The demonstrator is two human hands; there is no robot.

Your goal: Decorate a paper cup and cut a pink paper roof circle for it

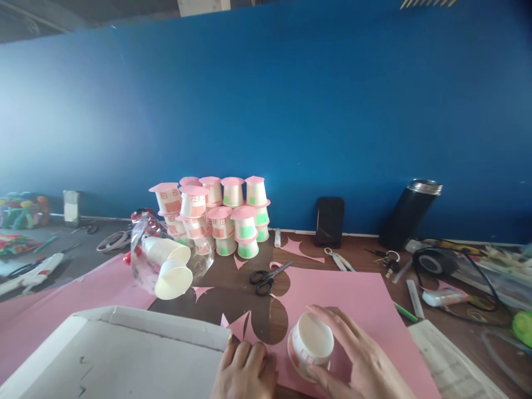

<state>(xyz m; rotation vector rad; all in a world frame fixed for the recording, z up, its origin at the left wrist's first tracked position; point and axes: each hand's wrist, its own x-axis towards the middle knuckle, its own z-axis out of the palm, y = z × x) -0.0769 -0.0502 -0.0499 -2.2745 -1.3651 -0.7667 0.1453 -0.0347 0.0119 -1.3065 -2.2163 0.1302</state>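
Note:
On the pink paper sheet [344, 291] stands a white paper cup [317, 332], its open rim facing up and pinkish-red window marks on its side. A pink rim shows around its base. My right hand [359, 354] is curved around the cup, thumb at the near side and fingers at the far rim. Beside the corner of a white cardboard box [141, 354], my left hand [246, 368] is closed with its fingers curled under; anything inside it is hidden. Pink paper scraps [241, 327] and black-handled scissors [268, 279] lie beyond my hands.
Stacked upside-down cups [220, 221] with pink roofs and drawn windows stand at the back. A plastic bag of plain paper cups [166, 260] lies left. Behind the sheet are a phone [330, 221], pliers [338, 259] and a black flask [409, 216]. A blue partition [291, 111] rises behind.

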